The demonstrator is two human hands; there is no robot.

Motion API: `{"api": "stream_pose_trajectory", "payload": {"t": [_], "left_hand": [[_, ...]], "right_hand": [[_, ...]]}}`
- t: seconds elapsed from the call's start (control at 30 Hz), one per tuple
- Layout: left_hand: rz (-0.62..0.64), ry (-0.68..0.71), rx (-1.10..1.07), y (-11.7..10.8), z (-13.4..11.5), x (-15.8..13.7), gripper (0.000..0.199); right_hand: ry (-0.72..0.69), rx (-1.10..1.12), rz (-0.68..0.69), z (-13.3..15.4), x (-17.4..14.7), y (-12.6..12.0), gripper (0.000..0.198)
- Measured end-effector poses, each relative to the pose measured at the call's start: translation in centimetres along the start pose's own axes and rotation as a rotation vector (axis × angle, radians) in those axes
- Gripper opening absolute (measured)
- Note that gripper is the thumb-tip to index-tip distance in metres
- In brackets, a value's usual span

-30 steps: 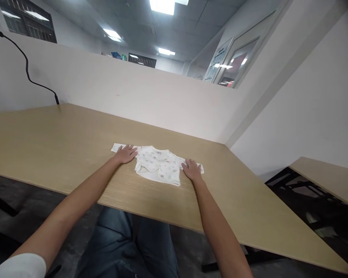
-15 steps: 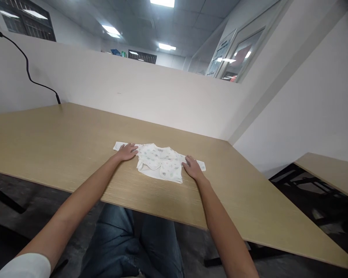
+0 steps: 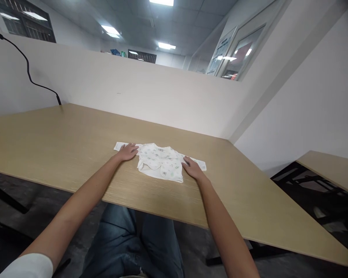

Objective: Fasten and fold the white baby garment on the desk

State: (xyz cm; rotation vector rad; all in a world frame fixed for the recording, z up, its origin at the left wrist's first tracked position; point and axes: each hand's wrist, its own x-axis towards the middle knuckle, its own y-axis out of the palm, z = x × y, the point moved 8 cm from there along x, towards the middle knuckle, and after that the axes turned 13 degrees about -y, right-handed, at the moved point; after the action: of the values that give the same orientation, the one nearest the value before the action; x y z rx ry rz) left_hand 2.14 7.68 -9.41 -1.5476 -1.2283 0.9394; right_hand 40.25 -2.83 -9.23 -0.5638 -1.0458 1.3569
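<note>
A small white baby shirt (image 3: 159,162) with a scattered print lies spread out on the wooden table (image 3: 150,199). Its neckline points away from me and both long sleeves stretch out sideways. My left hand (image 3: 127,152) rests with fingers extended on the left sleeve, near the shoulder. On the right sleeve lies my right hand (image 3: 192,168), fingers also stretched out, thumb beside the shirt's body. The front hem is uneven: on its left part the front panel curves up and shows the inner back layer.
A black flexible-neck holder (image 3: 29,73) rises at the table's back left. A white partition (image 3: 150,96) stands behind the table and a white wall at the right. Another table (image 3: 333,170) is at the far right. My legs are below the front edge.
Both hands stay on the sleeves and the shirt lies as before. Only a very slight shift of the camera view shows.
</note>
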Motion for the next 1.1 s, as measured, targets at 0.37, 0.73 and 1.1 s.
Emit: {"api": "stream_pose_trajectory", "payload": {"t": [0.37,0.73,1.1], "left_hand": [[0.300,0.253,-0.398,-4.3,-2.9,-3.7,0.050],[0.609,0.409,-0.329,-2.4,-5.4,-6.3,0.045],[0.576,0.419,-0.398,-3.2,-6.7,-6.9,0.047]], "right_hand": [[0.001,0.003,0.009,0.1,0.0,0.2,0.056],[-0.014,0.015,0.014,0.4,-0.1,0.1,0.054],[-0.015,0.026,0.030,1.2,-0.4,-0.2,0.053]]}}
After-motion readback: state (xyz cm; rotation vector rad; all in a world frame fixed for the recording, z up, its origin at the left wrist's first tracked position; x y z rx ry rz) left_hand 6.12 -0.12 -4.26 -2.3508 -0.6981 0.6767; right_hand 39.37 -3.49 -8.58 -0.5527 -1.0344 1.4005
